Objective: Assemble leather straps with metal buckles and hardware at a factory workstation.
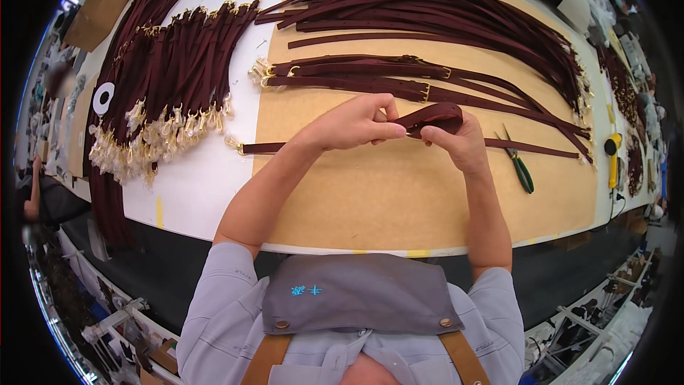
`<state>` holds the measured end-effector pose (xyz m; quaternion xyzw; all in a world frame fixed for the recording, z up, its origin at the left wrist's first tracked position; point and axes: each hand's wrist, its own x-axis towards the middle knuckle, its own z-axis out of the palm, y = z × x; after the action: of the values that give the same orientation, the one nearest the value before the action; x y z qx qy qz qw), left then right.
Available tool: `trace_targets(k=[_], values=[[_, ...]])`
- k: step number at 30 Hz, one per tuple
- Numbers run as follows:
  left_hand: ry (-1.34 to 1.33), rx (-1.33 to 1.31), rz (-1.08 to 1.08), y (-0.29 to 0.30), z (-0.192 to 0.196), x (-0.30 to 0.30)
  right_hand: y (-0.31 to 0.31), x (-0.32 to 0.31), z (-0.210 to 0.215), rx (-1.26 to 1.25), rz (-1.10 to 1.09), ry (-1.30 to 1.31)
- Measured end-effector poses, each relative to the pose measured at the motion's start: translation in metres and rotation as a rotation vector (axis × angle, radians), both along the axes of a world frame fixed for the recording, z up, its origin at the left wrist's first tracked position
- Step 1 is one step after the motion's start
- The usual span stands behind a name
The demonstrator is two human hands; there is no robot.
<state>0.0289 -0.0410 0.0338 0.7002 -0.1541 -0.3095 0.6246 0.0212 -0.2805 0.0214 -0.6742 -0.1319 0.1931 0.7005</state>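
My left hand (356, 123) and my right hand (459, 144) meet over a tan board (399, 199) and both pinch one dark maroon strap (436, 115). The strap is folded into a loop between my fingers. Its left end runs out under my left wrist to a gold clasp (241, 147); its right end trails across the board toward the right. Green-handled pliers (519, 164) lie just right of my right hand.
More maroon straps with gold buckles (399, 78) lie beyond my hands, and a long loose bundle (442, 7) fans across the far side. Finished straps with wrapped clasps (171, 78) are piled on the white table at left. A yellow tool (613, 157) sits at far right.
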Motion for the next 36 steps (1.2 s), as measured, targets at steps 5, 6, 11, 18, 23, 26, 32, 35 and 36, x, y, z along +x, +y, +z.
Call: trace_targets(k=[5, 6, 11, 18, 23, 26, 32, 35, 36], values=[[-0.093, 0.053, 0.058, 0.013, -0.005, -0.004, 0.031, -0.002, 0.011, -0.134, -0.002, -0.073], [-0.118, 0.105, 0.051, 0.013, -0.006, -0.01, 0.03, -0.006, 0.009, -0.226, 0.026, -0.128], [-0.205, 0.019, -0.131, 0.001, -0.014, -0.017, -0.004, -0.009, -0.006, -0.113, 0.188, -0.096], [-0.292, 0.093, -0.154, 0.002, 0.001, -0.031, 0.017, -0.018, -0.035, -0.166, 0.225, 0.06], [-0.421, 0.188, -0.148, 0.004, 0.007, -0.031, 0.016, -0.011, -0.017, -0.168, 0.409, 0.154], [-0.597, 0.215, -0.102, 0.003, 0.015, -0.028, 0.013, -0.009, -0.012, -0.123, 0.296, 0.245], [-0.642, 0.756, 0.116, 0.008, 0.03, -0.035, 0.016, -0.01, -0.007, -0.105, 0.13, -0.016], [-0.654, 0.607, 0.208, 0.007, 0.015, -0.035, 0.019, -0.013, 0.0, -0.14, 0.161, 0.0], [-0.679, 0.454, 0.325, 0.007, 0.007, -0.034, 0.02, -0.014, 0.001, -0.146, 0.173, -0.028]])
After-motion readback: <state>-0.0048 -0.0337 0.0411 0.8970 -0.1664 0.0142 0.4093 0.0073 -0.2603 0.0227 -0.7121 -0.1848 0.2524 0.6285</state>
